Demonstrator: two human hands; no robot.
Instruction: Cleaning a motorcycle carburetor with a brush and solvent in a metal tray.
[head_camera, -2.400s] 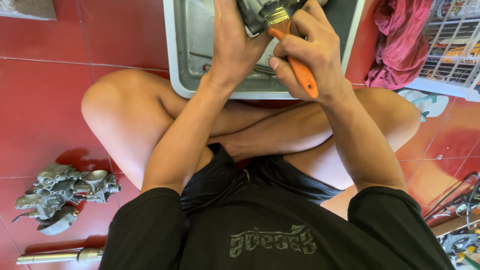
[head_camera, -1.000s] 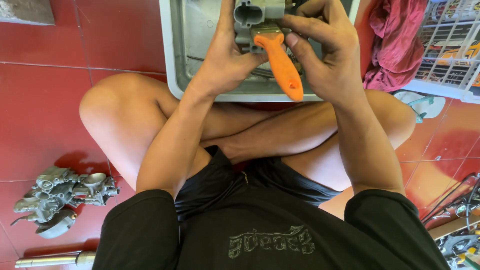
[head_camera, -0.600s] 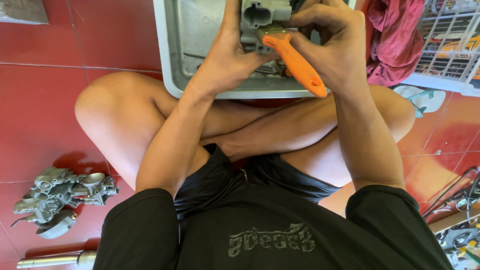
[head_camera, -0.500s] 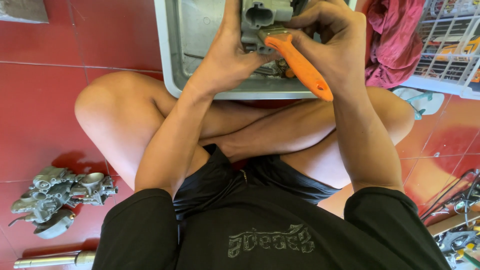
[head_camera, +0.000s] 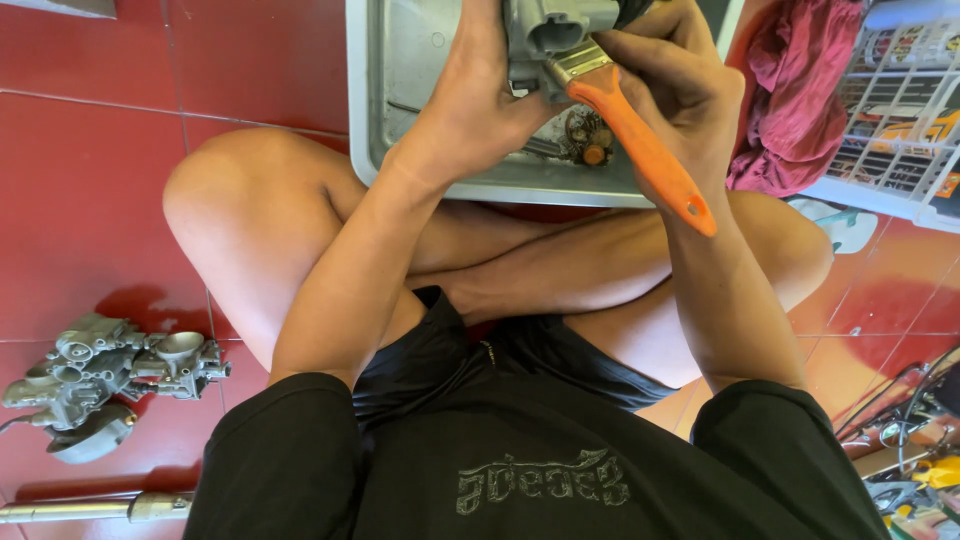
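Top centre of frame: our left hand (head_camera: 470, 100) grips a grey metal part (head_camera: 550, 30) over the steel tray (head_camera: 400, 120). Our right hand (head_camera: 670, 80) clasps an orange-handled brush (head_camera: 640, 140), its ferrule touching the part. Carburettor (head_camera: 100, 370) lower left.

A grey metal engine part (head_camera: 555, 35) with a round port facing the camera is held upright over the metal tray (head_camera: 400, 120). An orange-handled paintbrush (head_camera: 640, 140) lies slanted across it, its metal band and bristles against the part, its handle end pointing down and right past the tray's near rim.
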